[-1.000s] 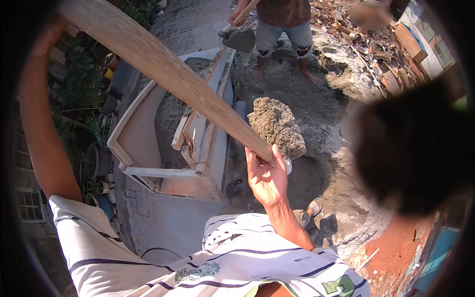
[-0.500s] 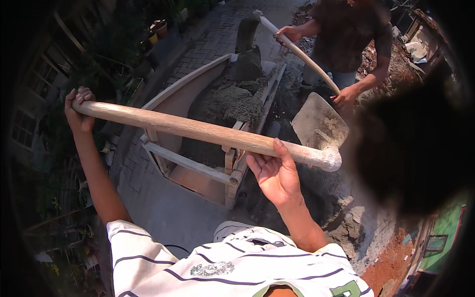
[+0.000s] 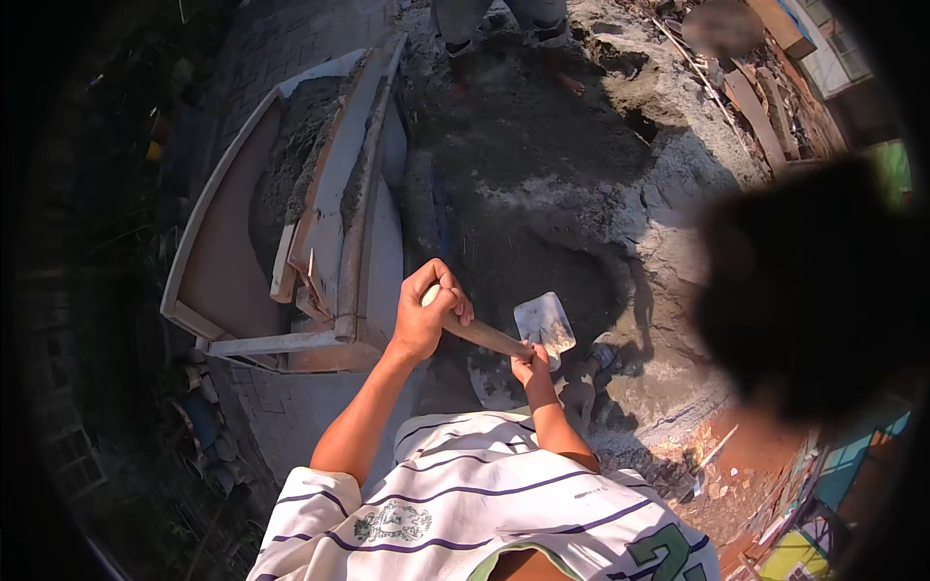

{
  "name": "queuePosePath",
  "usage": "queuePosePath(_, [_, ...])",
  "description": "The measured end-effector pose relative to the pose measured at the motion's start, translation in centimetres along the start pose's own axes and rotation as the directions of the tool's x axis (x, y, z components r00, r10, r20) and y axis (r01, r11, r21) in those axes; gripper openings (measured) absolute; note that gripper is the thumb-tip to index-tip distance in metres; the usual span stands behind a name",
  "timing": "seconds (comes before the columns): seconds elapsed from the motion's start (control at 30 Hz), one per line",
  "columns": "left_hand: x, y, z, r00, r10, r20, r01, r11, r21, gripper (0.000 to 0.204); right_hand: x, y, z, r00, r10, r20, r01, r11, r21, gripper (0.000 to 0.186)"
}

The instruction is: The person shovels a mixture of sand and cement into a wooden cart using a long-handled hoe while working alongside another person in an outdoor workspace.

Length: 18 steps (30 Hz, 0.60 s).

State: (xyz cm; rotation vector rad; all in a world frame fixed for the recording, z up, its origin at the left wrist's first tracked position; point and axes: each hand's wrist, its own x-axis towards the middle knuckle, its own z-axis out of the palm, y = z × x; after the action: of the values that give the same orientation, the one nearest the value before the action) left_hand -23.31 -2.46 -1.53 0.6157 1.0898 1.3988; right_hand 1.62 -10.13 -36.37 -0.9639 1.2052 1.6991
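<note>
Both of my hands hold a hoe by its wooden handle (image 3: 489,336). My left hand (image 3: 426,310) is wrapped round the handle's top end, whose pale butt shows between the fingers. Lower down, close to the head, my right hand (image 3: 529,364) is closed round it. The hoe's flat, light-coloured blade (image 3: 544,321) hangs low over the dark wet mortar (image 3: 504,257) on the ground. I cannot tell whether the blade touches it. To the left of my hands stands a wooden-framed trough (image 3: 354,232) with grey mortar (image 3: 295,155) heaped in its far part.
A person's lower legs (image 3: 494,19) stand in the mortar at the far side. Pale, rough ground (image 3: 668,237) rises on the right. Boards and debris (image 3: 760,107) lie at the far right. Plants and pots line the dark left edge. A blurred dark shape covers part of the right.
The hoe has come down from across the trough to low in front of me, and its blade now points away. My right hand has closed round the handle. The view has swung right.
</note>
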Motion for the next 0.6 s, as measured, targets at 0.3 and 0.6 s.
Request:
queuePosePath(0.3, [5.8, -30.9, 3.4, 0.832, -0.538, 0.138, 0.457, 0.804, 0.379, 0.011, 8.0, -3.9, -7.1, 0.972, -0.096, -0.216, 0.176, 0.903, 0.393, 0.012])
queuePosePath(0.6, [19.4, -39.1, 11.9, 0.747, -0.620, 0.241, 0.324, 0.656, 0.682, 0.009, 13.1, -12.1, 7.2, 0.949, 0.207, -0.240, -0.025, 0.803, 0.595, 0.012])
